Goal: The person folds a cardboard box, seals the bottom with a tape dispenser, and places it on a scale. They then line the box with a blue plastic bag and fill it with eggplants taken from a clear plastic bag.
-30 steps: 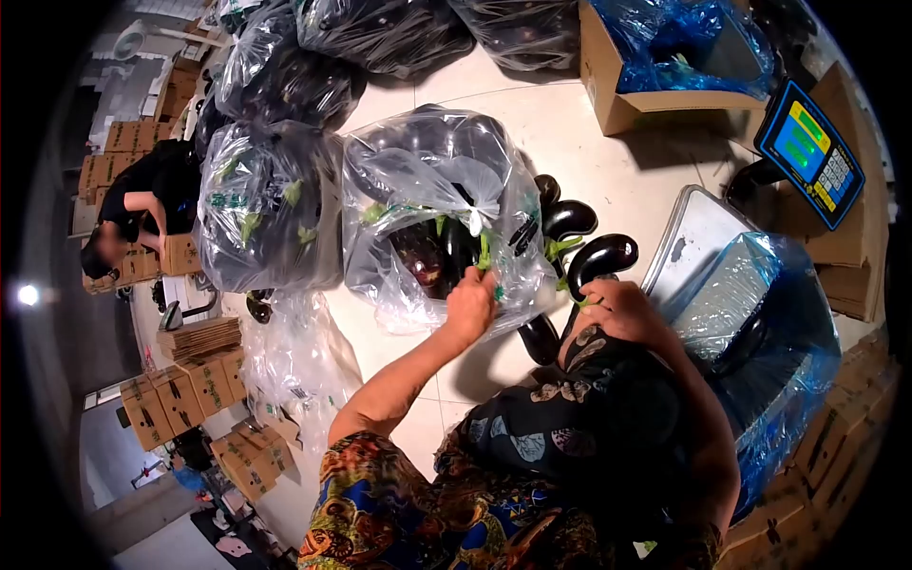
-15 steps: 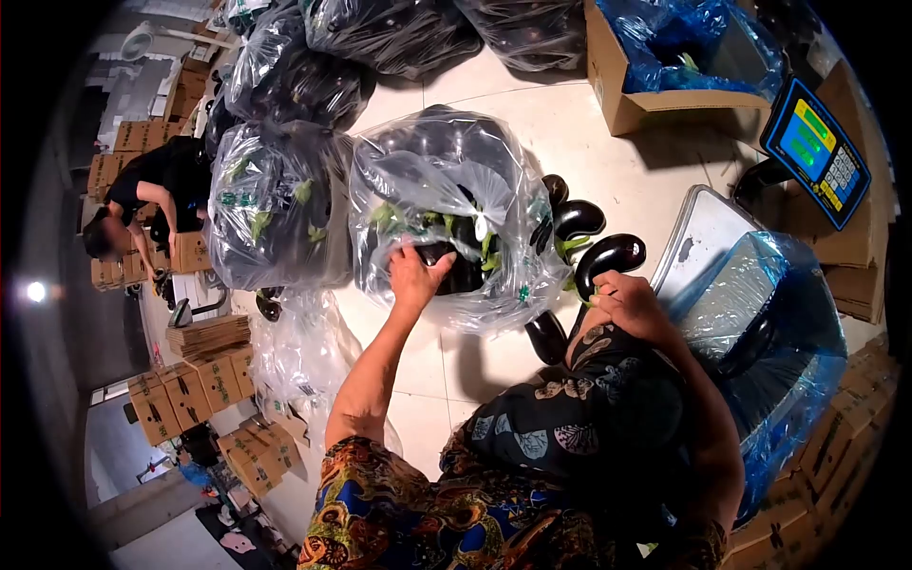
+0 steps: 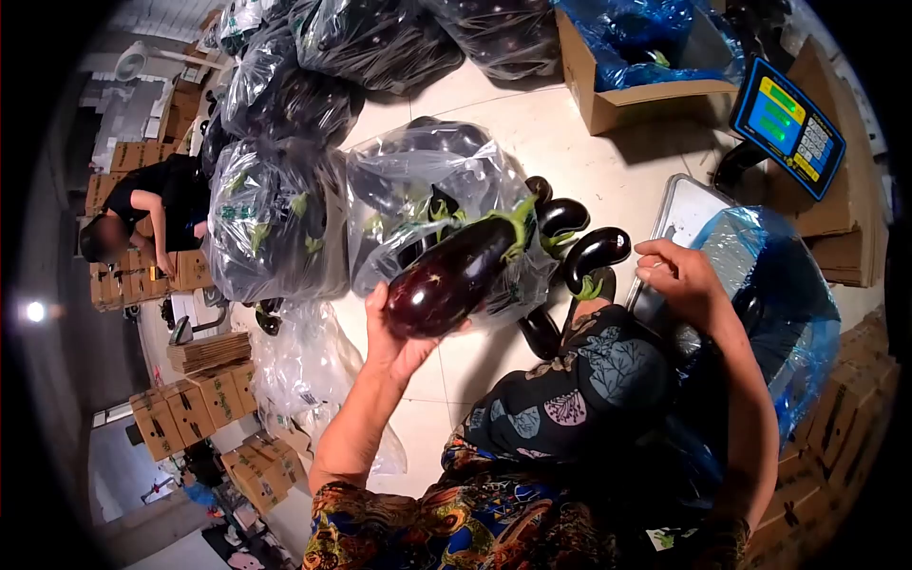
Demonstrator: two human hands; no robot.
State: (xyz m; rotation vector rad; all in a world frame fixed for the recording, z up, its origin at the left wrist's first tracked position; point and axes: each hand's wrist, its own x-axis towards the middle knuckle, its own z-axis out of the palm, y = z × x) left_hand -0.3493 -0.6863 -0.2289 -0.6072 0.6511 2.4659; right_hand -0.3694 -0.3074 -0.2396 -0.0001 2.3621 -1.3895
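Lifting 1 eggplant [image 3: 454,275] clear of the open clear bag [image 3: 418,190], the left hand [image 3: 399,337] had its fingers clamped under the fruit's fat end. The right hand [image 3: 679,275], fingers loosely apart and empty, hovered by the blue-lined box [image 3: 798,313]. Next seemed a carry rightward, past the loose eggplants [image 3: 579,242] on the floor, over the box's near rim.

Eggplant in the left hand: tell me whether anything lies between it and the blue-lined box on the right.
The raised knee and the right hand sit between the eggplant and the blue-lined box; the box mouth looks open.
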